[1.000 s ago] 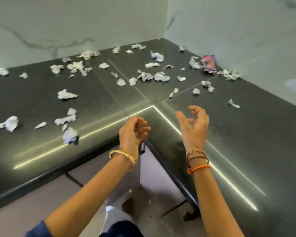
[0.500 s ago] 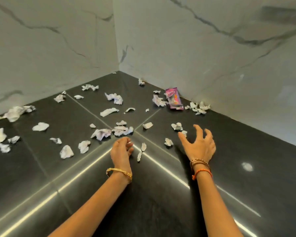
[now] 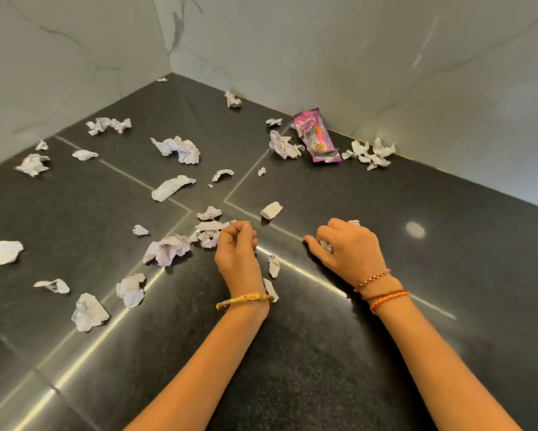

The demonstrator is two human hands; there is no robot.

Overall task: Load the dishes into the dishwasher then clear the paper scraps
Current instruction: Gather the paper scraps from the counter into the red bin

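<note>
Both hands, raised and empty a second ago, are now lowered onto the black stone countertop: the left hand is curled at a crumpled cluster, the right hand closed over a scrap. Scrap clearing is judged begun. Paper scraps and a pink wrapper are strewn toward the marble-walled corner; no dishwasher is seen.
</note>
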